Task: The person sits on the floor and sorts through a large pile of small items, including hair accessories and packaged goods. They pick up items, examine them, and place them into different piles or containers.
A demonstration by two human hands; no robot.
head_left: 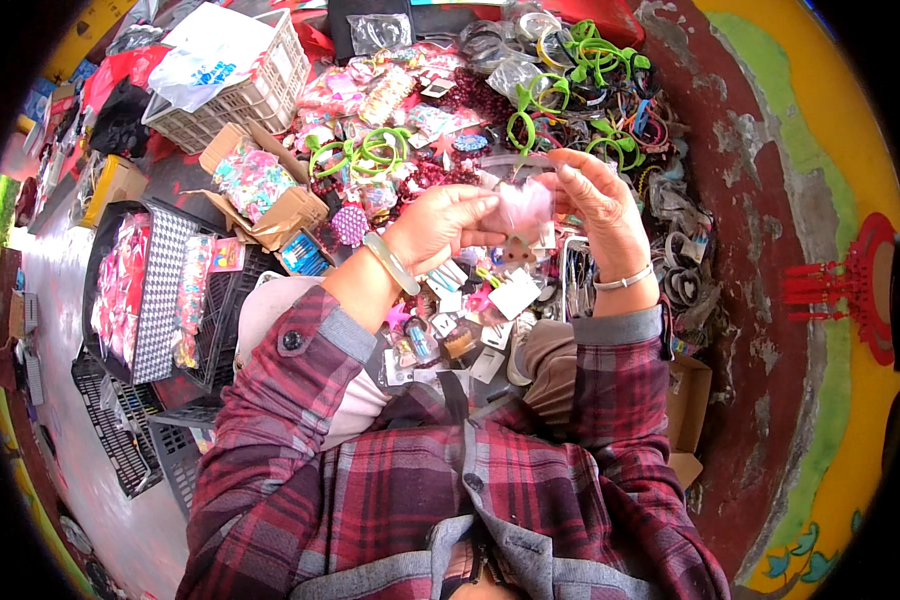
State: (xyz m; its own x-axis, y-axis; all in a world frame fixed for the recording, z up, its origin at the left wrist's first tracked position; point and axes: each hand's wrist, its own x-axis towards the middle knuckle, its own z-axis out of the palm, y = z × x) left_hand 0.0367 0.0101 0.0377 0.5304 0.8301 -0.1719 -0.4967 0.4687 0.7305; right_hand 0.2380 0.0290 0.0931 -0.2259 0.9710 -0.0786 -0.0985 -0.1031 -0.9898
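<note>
Between my two hands, above the pile of accessories, is a small clear plastic bag (526, 208) with something soft and pale pink in it. My left hand (438, 232) pinches the bag's left side between thumb and fingers. My right hand (604, 208) is closed at its right edge, with the fingertips partly hidden behind the plastic. A small brown piece (517, 251) shows just under the bag. Below the hands lie white cards (515, 294), a pink star-shaped piece (478, 298) and other small hair accessories.
Green headbands (380, 152) and dark headbands lie beyond my hands. An open cardboard box (288, 212) of packets, a houndstooth-sided bin (160, 290) and a white crate (232, 85) stand left. A worn red wall edge (740, 250) runs along the right.
</note>
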